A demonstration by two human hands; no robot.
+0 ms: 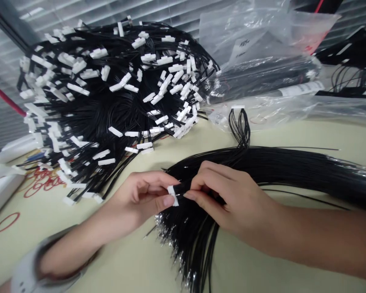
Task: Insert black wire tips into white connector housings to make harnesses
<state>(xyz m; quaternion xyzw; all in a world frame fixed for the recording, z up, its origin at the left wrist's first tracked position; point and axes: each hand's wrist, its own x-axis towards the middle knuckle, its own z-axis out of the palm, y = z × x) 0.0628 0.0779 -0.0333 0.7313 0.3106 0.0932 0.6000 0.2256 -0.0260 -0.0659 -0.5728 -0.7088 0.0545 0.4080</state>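
Observation:
Between thumb and fingers, my left hand pinches a small white connector housing. Just to its right, my right hand has thumb and forefinger closed on a thin black wire, whose bright metal end points at the housing. I cannot tell whether that end is inside it. Under both hands lies a thick bundle of black wires, with silvery terminals fanned out at its near left end. Behind the right hand, a looped black harness with a white connector rests against the bundle.
A large heap of black harnesses with white connectors stands at the back left. Clear plastic bags holding black wires lie at the back right. Red rubber bands and a white box are at the left of the table.

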